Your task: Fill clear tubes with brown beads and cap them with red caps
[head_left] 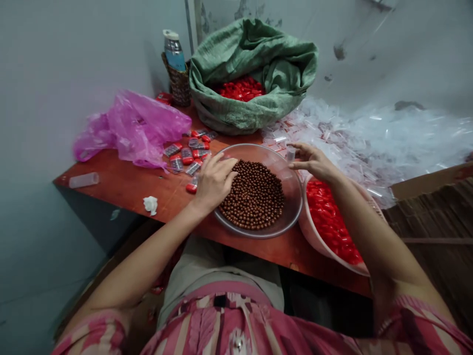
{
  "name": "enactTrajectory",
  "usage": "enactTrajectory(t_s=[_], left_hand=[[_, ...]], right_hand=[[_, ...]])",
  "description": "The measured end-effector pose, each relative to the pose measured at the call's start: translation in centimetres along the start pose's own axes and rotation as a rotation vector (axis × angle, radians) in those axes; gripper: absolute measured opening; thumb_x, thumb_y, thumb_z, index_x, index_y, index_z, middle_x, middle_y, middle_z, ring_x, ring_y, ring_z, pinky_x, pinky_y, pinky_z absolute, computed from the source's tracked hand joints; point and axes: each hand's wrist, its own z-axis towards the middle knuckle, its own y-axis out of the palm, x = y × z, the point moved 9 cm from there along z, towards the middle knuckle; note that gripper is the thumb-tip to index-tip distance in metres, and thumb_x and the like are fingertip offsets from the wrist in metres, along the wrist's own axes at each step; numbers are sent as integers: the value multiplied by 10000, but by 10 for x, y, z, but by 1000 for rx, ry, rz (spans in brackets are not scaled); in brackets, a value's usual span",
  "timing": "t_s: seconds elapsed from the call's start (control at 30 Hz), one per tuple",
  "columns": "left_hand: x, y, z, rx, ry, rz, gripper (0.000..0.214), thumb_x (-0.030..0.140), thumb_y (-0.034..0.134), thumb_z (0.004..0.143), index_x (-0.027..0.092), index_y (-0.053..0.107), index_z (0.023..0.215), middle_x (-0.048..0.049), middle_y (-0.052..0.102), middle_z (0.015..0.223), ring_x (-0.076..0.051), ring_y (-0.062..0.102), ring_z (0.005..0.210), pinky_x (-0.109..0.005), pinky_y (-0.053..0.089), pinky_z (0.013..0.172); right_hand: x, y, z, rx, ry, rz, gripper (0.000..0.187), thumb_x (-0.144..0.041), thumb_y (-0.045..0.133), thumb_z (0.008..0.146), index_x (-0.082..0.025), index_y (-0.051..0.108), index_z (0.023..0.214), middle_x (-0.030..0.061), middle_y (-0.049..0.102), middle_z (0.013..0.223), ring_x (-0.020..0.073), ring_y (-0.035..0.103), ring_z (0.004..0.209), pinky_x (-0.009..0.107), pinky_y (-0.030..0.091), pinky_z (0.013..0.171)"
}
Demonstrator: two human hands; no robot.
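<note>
My right hand (314,161) pinches a small clear plastic tube (290,154) above the right rim of a clear plastic bowl (275,233). Brown round beads (254,197) fill the bowl's bottom. At the bowl's left side is my left hand (216,180), its back toward me. Its fingers are apart and bent over the rim beside the beads, and I see nothing held in it. Left of the bowl lie several filled clear tubes with red caps (186,156). Below my right forearm a pink basin (314,235) holds red caps (328,217).
A green woven sack (236,116) of red pieces stands at the back. Many clear tubes (369,133) are heaped at right. A pink plastic bag (136,125), an empty tube (84,180), crumpled white tissue (150,205) and a bottle (174,52) in a wicker holder occupy the left side.
</note>
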Motion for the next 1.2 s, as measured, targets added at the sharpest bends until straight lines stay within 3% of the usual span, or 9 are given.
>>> enactTrajectory(t_s=[0.17, 0.27, 0.33, 0.43, 0.57, 0.67, 0.87, 1.03, 1.2], left_hand=[[51, 15, -10, -53, 175, -221, 439, 248, 567, 903, 159, 533, 1332, -129, 582, 1369, -215, 559, 1259, -379, 443, 1088], [63, 16, -13, -70, 167, -352, 339, 214, 508, 932, 157, 597, 1254, -110, 653, 1273, -193, 621, 1174, -335, 477, 1040], [57, 16, -12, -110, 57, -446, 269, 220, 521, 923, 145, 671, 1132, -93, 723, 1116, -193, 681, 1045, -318, 515, 971], [32, 26, -16, -238, -276, -672, 229, 259, 622, 852, 107, 717, 994, -91, 750, 906, -209, 720, 835, -331, 582, 798], [16, 46, -31, -392, -620, -1010, 242, 294, 677, 805, 86, 721, 920, -85, 740, 803, -192, 716, 731, -331, 608, 682], [8, 39, -28, -349, -582, -934, 288, 311, 707, 779, 105, 728, 979, -92, 754, 900, -196, 719, 809, -355, 605, 781], [-28, 13, -22, -75, -453, -664, 340, 317, 656, 822, 156, 704, 1118, -96, 738, 1080, -209, 698, 993, -359, 545, 944], [-33, 11, -26, -13, -415, -593, 310, 304, 592, 869, 158, 704, 1118, -92, 738, 1082, -200, 703, 981, -329, 559, 907], [-26, 2, -26, 28, -366, -545, 310, 220, 549, 882, 149, 683, 1152, -82, 738, 1093, -174, 702, 979, -302, 549, 912]], right_hand=[[-30, 84, -45, -67, 56, 493, 511, -310, 875, 554, -248, 628, 997, -8, 685, 885, 161, 663, 786, 295, 559, 713], [-27, 118, -60, -132, 128, 534, 424, -509, 782, 669, -217, 616, 928, 32, 697, 857, 185, 677, 768, 327, 572, 690], [-29, 117, -64, -100, 67, 365, 460, -582, 702, 735, -207, 613, 987, 68, 707, 926, 208, 683, 831, 348, 573, 706], [-61, 97, -70, 57, -268, -165, 548, -532, 712, 757, -213, 578, 1182, 111, 670, 1166, 255, 641, 1036, 394, 556, 813], [-97, 117, -84, 6, -647, -820, 381, -405, 577, 905, -189, 593, 1218, 130, 665, 1194, 264, 607, 1091, 409, 486, 940], [-91, 133, -78, -70, -685, -1100, 319, -308, 489, 954, -142, 586, 1209, 147, 670, 1151, 253, 609, 1022, 363, 483, 875], [-24, 172, -48, -477, -524, -1500, 259, -90, 404, 927, -77, 641, 1029, 181, 669, 993, 267, 589, 906, 343, 447, 747], [-10, 221, -53, -726, -534, -1252, 265, -53, 473, 852, -76, 629, 1066, 161, 672, 1038, 228, 609, 930, 315, 444, 831], [-16, 195, -42, -534, -214, -609, 406, -157, 635, 746, -123, 606, 1149, 104, 670, 1110, 223, 622, 994, 335, 464, 893]])
